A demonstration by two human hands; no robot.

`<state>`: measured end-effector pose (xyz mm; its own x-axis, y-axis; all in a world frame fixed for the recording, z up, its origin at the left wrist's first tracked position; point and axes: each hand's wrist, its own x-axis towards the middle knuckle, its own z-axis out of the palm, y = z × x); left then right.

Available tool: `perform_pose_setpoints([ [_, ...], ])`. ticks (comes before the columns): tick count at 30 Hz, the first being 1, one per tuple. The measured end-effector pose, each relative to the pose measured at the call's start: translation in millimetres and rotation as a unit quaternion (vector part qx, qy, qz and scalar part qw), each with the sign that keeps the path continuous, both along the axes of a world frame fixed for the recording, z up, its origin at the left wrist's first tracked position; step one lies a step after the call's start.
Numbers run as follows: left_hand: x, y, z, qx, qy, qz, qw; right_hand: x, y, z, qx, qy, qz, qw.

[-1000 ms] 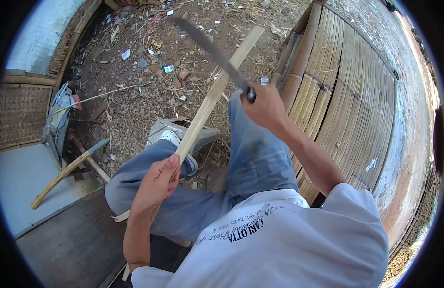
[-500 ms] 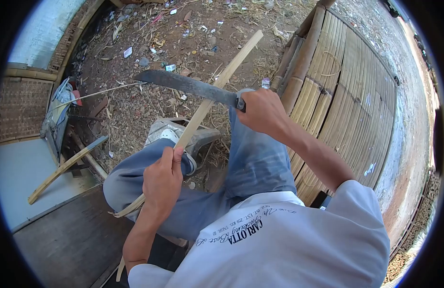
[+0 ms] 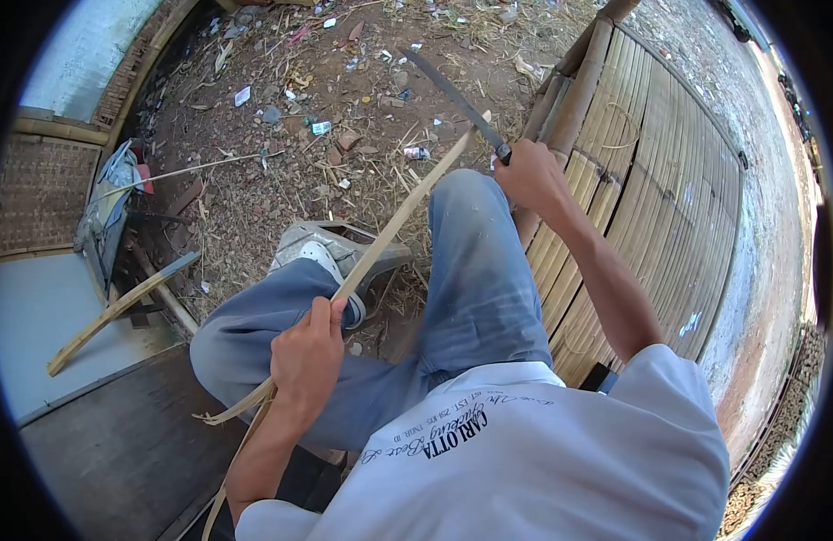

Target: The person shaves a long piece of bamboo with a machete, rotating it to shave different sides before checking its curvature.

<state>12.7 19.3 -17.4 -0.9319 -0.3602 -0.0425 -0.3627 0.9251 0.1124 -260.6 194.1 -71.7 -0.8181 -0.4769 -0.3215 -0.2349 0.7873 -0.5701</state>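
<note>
My left hand is closed around a long pale bamboo strip, thumb along its top, above my left thigh. The strip slants up and away to the right, past my right knee. Frayed tail ends stick out behind that hand, and a thin curved piece hangs beside the forearm. My right hand grips the handle of a machete, its dark blade pointing forward and to the left. Near the strip's far end the blade crosses over it.
A bamboo-slat bench stands on my right. Below lies littered ground with shavings. A grey stool-like object is by my white shoe. To the left, a curved wooden piece rests near a pale panel.
The machete has slid along the strip to its far end, its blade swinging to point more forward. My right hand moved outward to the right; the left still holds the strip.
</note>
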Motion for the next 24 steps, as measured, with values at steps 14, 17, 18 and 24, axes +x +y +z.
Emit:
perform_pose_setpoints([
  [14, -4, -3, 5, 0.028, 0.008, 0.016, 0.999, 22, 7, 23, -0.054, 0.029, -0.023, 0.998],
  [17, -3, -1, 4, 0.022, 0.017, -0.002, 1.0, 32, -3, 42, -0.058, -0.037, 0.03, 0.997],
  [18, -2, 0, 4, 0.022, 0.015, -0.003, 1.0, 39, -5, 39, -0.059, -0.039, 0.029, 0.997],
  [24, 2, 0, 1, 0.007, 0.015, -0.024, 1.0, -26, 9, -3, 0.047, 0.026, 0.043, 0.998],
])
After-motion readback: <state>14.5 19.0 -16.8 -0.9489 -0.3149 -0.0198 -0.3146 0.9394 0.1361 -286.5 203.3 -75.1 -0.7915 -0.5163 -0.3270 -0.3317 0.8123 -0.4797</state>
